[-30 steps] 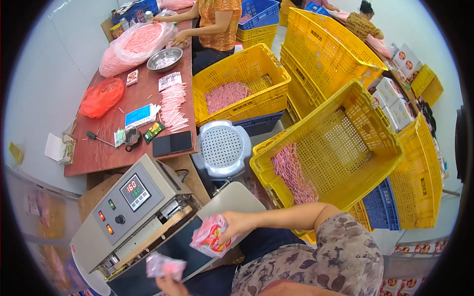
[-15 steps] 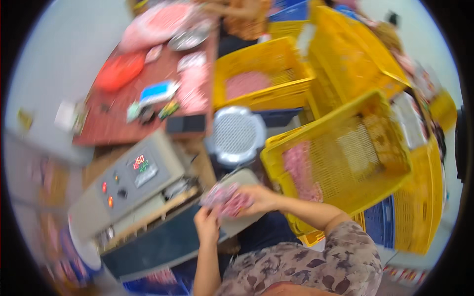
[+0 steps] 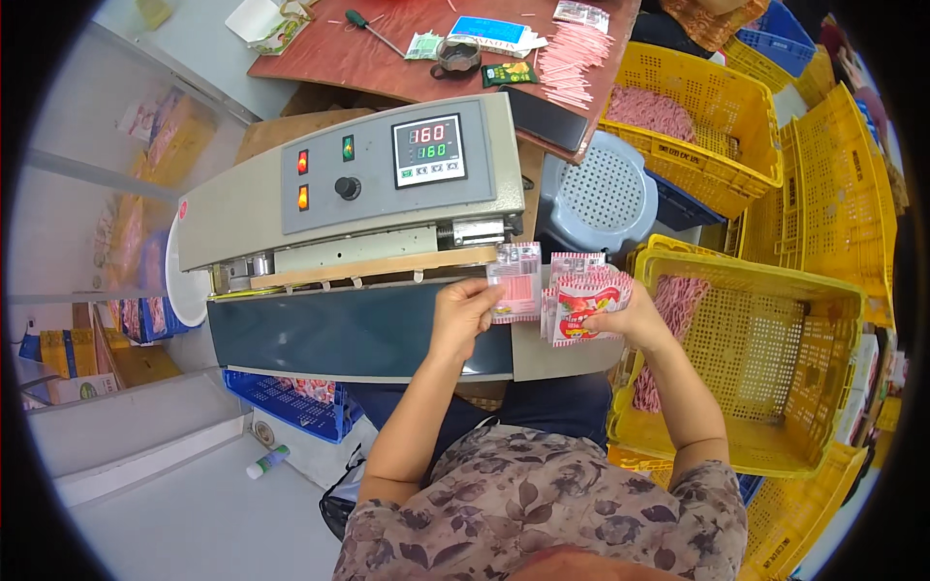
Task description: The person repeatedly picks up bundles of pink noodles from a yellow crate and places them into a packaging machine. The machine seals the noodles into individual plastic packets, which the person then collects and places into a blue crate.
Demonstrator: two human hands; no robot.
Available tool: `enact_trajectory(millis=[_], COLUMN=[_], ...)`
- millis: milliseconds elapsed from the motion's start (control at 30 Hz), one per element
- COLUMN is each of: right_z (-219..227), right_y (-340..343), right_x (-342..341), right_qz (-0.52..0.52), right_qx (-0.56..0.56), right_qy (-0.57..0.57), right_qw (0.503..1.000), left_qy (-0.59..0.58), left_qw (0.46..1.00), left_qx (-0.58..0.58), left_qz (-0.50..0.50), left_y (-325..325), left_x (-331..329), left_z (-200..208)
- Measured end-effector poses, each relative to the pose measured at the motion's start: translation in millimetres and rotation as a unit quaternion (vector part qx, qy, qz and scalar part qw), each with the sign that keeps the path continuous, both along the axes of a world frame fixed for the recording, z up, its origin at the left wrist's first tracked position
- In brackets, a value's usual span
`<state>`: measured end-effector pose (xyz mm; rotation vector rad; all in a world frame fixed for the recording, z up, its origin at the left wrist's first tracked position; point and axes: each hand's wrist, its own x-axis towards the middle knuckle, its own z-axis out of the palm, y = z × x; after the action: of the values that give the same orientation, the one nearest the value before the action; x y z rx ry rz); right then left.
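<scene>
pinching a small flat clear-and-pink plastic packet (image 3: 518,281) at its left edge, thumb against fingers: left hand (image 3: 462,315). right hand (image 3: 632,315) is clamped on a fanned stack of red-and-white plastic packets (image 3: 584,302), thumb across the front. hands apart, side by side; single packet just left of the stack, by the right end of a long grey metal machine with a dark front panel (image 3: 358,208). can't tell if the packet touches the machine.

handling, my guess: packets light, soft, floppy, film a bit slippery; stack likely slides apart if gripped loosely. contents look pink, maybe breakable if squeezed. best hold: flat pinch near a side edge for one, thumb on face plus fingers behind for the stack.

writing: stack's front has a red label with pale and yellow lettering; single packet's print too small. black square display (image 3: 429,152) shows legible red digits above green. yellow perforated plastic crate (image 3: 717,167) has dark characters along its side.
</scene>
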<state>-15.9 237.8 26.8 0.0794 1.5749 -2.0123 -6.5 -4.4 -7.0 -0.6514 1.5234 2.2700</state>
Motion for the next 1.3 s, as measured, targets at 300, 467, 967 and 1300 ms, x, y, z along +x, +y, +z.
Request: enact_trajectory(millis=[300,467,967,1300], right_z=[-9,-7,-4,-8], right_y=[-19,-33,-25,-35], right_x=[-8,-6,-24,-26], right_qz=[0.087,0.084,-0.036,0.009], right_qx=[-0.003,-0.02,-0.048,0.016], right_qy=[-0.005,-0.008,-0.119,-0.017], right_qw=[0.996,0.996,0.991,1.0], left_qy=[0.183,0.108,0.22,0.105], left_qw=[0.907,0.991,0.894,0.991], left_qx=[-0.31,-0.079,-0.297,-0.068], left_qz=[0.217,0.012,0.252,0.036], left_y=[-37,20,-27,16], left_x=[35,18,25,10], left_z=[-4,-3,-17,-9])
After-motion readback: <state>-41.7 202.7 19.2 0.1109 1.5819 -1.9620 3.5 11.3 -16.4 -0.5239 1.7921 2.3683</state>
